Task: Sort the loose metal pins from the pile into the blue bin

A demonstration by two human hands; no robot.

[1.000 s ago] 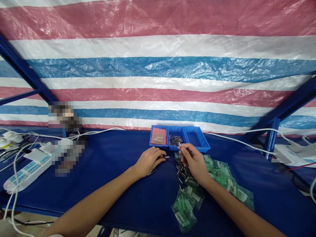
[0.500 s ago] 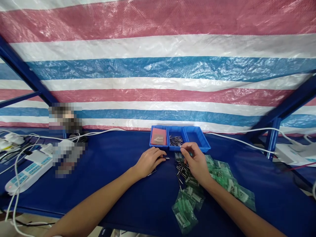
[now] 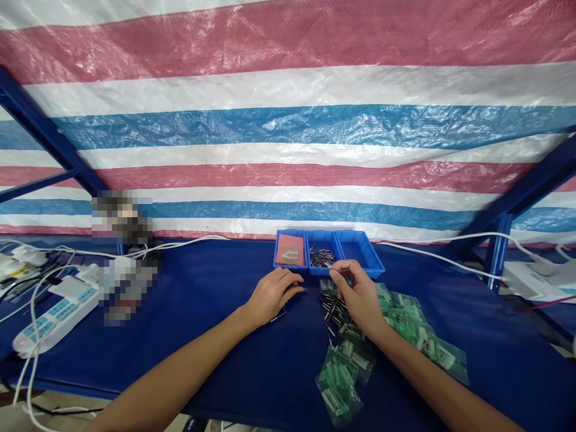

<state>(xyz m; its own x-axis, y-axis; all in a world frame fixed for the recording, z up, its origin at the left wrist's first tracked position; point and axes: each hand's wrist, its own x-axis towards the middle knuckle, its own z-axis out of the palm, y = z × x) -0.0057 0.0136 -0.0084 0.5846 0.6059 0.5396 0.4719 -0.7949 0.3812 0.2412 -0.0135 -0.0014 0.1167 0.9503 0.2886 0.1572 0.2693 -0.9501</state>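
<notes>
My left hand (image 3: 270, 295) rests on the blue table, its thumb and fingers pinched on a thin metal pin (image 3: 305, 290) whose tip sticks out to the right. Another slim rod (image 3: 279, 315) lies on the table under that palm. My right hand (image 3: 360, 298) is closed in a pinch just in front of the blue bins; whatever is between its fingertips is too small to make out. Beside and partly beneath it lies a loose pile of dark metal pins (image 3: 330, 311). Small clear bags with green contents (image 3: 338, 387) lie around the right forearm.
Three blue bins stand in a row: the left holds a pink packet (image 3: 289, 245), the middle holds metal pins (image 3: 321, 257), the right bin (image 3: 360, 249) shows its bare floor. A white power strip (image 3: 54, 315) with cables lies left. A striped tarp (image 3: 288, 126) hangs behind.
Both hands keep nearly the same place and pinch. The pin at my left fingertips shows less bright and shorter now. The whole view has shifted very slightly.
</notes>
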